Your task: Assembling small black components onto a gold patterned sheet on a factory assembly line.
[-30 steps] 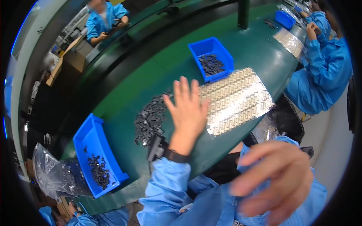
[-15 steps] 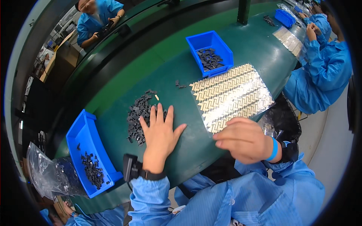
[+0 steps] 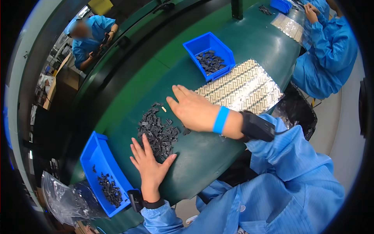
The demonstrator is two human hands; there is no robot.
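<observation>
A heap of small dark grey plastic pieces [image 3: 157,130] lies on the green tabletop. At its near left edge my left hand [image 3: 150,165] rests with fingers spread and nothing held. My right hand [image 3: 194,111] reaches across to the heap's right side, palm down, fingers stretched out; its underside is hidden. A few dark pieces show just below the palm. One small pale strip [image 3: 164,109] sits at the heap's far edge. Partly behind my right forearm is a clear sheet with rows of cream zigzag pieces [image 3: 249,84].
A blue bin [image 3: 230,72] with dark pieces touches the sheet's far edge. Another blue bin [image 3: 91,156] of small black parts stands at left, beside a clear plastic bag [image 3: 60,199]. Co-workers in blue sit at right [image 3: 327,54] and stand across the table [image 3: 89,43].
My right hand has swung left from the sheet's near edge to the heap's right side. My left hand has drawn back from on top of the heap to its near left edge.
</observation>
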